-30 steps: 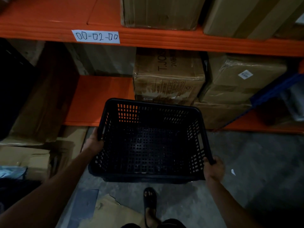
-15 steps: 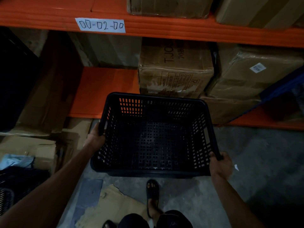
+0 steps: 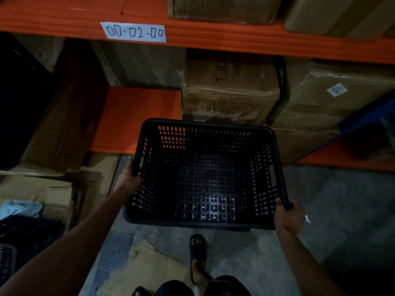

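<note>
Head view: both hands carry a black plastic basket [image 3: 205, 189] above the grey concrete floor [image 3: 333, 210], just in front of the lower orange shelf [image 3: 136, 116]. Basket is rectangular, open-topped, empty — walls and bottom pierced with a grid of small square holes, thick rolled rim, slot handle in the right wall. Orange shows through the far-left holes. Left hand [image 3: 128, 180] grips the left rim, fingers curled round it. Right hand [image 3: 288, 216] grips the near-right corner of the rim, thumb inside, fingers wrapped outside. Cardboard boxes [image 3: 230, 92] sit on the shelf just beyond the basket's far edge. White label [image 3: 133, 32] reading 00-02-00 on the upper beam. Sandalled foot [image 3: 197, 253] below the basket, torn cardboard sheet [image 3: 145, 270] on the floor at near left.
</note>
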### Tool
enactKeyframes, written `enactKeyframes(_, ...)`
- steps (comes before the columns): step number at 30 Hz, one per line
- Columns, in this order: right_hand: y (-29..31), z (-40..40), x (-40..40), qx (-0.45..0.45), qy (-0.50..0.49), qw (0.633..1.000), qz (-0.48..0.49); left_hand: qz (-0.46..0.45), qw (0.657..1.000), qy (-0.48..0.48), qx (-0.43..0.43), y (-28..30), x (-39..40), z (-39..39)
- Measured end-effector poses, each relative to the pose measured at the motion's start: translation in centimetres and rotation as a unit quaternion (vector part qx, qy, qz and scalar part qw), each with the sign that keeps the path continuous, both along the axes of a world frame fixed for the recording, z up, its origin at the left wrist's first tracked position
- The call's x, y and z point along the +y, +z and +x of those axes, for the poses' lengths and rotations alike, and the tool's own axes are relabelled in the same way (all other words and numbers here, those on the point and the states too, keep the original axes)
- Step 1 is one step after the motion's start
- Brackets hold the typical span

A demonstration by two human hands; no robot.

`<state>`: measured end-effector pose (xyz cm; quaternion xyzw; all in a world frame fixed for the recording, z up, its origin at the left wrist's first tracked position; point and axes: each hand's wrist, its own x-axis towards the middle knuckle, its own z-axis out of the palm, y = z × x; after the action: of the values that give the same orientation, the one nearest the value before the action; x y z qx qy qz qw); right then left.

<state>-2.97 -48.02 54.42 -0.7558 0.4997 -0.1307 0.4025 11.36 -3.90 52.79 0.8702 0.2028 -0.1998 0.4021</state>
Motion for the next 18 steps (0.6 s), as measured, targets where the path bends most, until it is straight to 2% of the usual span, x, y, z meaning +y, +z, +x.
enactKeyframes(1,-0.3,0.1,0.1,0.0,0.0,1.0,0.002,-0.001,1.0,0.001,0.002,-0.2,0.5,0.2)
enactKeyframes(5,-1.0,0.3,0.7,0.027,0.0,0.999,-0.018,0.018,1.0,0.012,0.015,4.6,-1.2,-0.6)
enactKeyframes(9,-0.7,0.6,0.8,0.054,-0.003,0.998,-0.042,0.038,0.999,0.009,0.016,6.2,-2.1,-1.1)
enactKeyframes(12,-0.4,0.2,1.1,0.058,-0.007,0.998,-0.039,0.041,0.999,0.0,0.033,4.5,-0.9,-0.4)
enactKeyframes(16,-0.9,-1.6,2.5,0.079,-0.028,0.996,-0.04,0.047,0.998,-0.014,0.028,-2.3,2.4,1.1)
enactKeyframes(18,-0.8,-2.1,2.9,0.081,-0.035,0.995,-0.039,0.057,0.998,-0.023,0.026,-0.9,1.7,0.5)
